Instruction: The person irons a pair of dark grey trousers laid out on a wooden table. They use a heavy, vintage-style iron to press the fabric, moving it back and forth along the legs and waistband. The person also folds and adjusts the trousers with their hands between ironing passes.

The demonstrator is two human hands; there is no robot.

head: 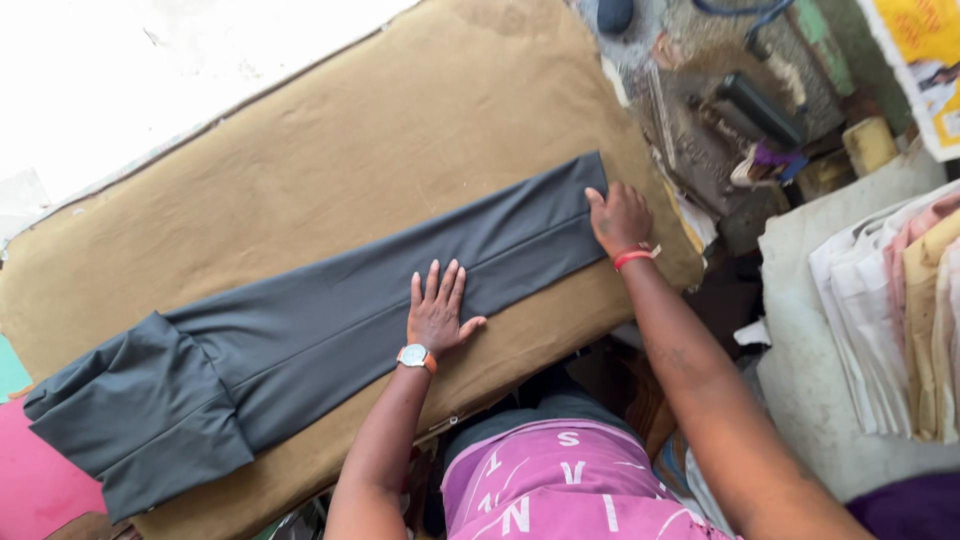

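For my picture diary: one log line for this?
left hand: flat on grey trousers | right hand: at trouser hem | surface: tan padded board

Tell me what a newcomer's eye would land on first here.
First, the long dark grey folded trousers lying diagonally across the tan cloth-covered padded board. Next, the two hands on them: the left hand, above a wristwatch, pressed flat at mid-length, and the right hand, with an orange wristband, at the hem end near the board's right edge. At far right sits a stack of folded pale clothes.

Dark grey trousers, folded lengthwise, flat, diagonal.
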